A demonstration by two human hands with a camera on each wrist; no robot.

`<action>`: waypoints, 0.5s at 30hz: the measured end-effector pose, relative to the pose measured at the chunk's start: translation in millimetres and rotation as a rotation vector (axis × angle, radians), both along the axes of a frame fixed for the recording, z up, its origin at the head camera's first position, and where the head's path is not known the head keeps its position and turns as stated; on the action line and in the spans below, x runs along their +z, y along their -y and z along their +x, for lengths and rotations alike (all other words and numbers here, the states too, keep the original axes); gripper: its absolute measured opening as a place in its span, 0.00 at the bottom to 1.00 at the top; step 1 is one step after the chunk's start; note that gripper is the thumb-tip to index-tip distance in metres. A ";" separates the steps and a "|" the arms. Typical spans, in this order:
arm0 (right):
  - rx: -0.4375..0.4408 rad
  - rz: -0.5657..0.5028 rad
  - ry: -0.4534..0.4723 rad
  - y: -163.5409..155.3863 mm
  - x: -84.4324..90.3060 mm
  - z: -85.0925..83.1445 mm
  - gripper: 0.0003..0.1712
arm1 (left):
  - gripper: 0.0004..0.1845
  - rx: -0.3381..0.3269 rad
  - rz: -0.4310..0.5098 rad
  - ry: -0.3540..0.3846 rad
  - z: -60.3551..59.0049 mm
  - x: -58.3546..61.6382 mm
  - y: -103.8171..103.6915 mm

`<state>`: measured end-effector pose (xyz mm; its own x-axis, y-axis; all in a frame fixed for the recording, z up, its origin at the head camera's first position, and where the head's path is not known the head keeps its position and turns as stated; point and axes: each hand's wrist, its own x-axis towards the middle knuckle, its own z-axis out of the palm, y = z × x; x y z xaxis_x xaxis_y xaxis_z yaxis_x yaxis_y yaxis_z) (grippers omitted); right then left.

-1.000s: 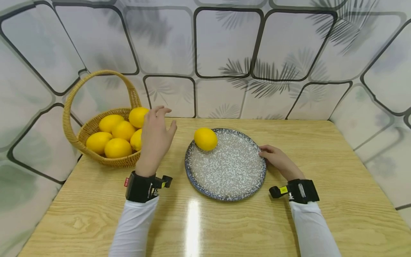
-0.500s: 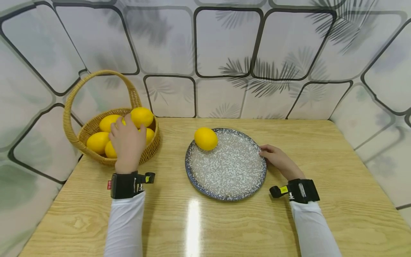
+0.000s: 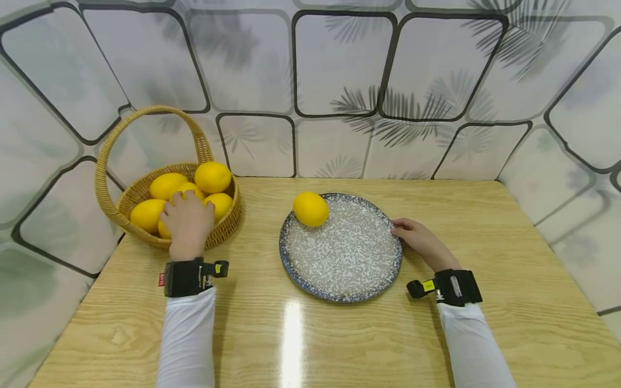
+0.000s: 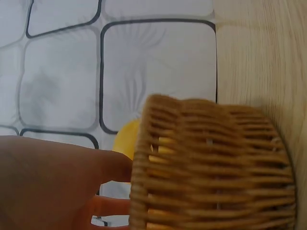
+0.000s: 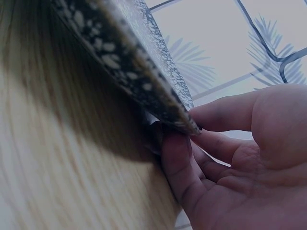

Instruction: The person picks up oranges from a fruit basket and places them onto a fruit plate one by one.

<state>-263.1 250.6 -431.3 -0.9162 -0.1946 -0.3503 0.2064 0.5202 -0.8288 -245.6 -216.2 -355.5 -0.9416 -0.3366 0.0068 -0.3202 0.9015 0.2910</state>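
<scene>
In the head view, my left hand (image 3: 186,222) is down in the wicker basket (image 3: 228,229), fingers curled over a lemon (image 3: 163,229) near the front rim and mostly covering it. The left wrist view has the thumb and fingers (image 4: 112,165) reaching in behind the basket wall, fingertips hidden. My right hand (image 3: 419,242) pinches the right rim of a round speckled plate (image 3: 344,253) with a dark blue edge. In the right wrist view, thumb and fingers (image 5: 223,112) lie above and below that rim. One lemon (image 3: 311,209) rests on the plate's back left edge.
Several more lemons (image 3: 213,177) fill the basket, whose tall arched handle (image 3: 104,161) rises over its left and back. Beneath everything is a light wooden table (image 3: 349,345). A patterned wall covering (image 3: 262,70) stands behind and at both sides.
My left hand has moved left from beside the basket to over it, then lowered slightly onto the front lemon. The right hand, the plate and its lemon have stayed in place.
</scene>
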 end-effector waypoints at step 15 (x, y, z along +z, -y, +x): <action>0.000 0.011 0.006 0.2 0.4 -1.0 0.31 | 0.38 0.057 0.031 0.186 9.2 7.1 13.8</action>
<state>-264.1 250.5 -430.9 -0.9142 -0.1908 -0.3575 0.2108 0.5296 -0.8216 -236.4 -230.0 -348.4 -0.9051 -0.3866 -0.1769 -0.4212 0.8720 0.2496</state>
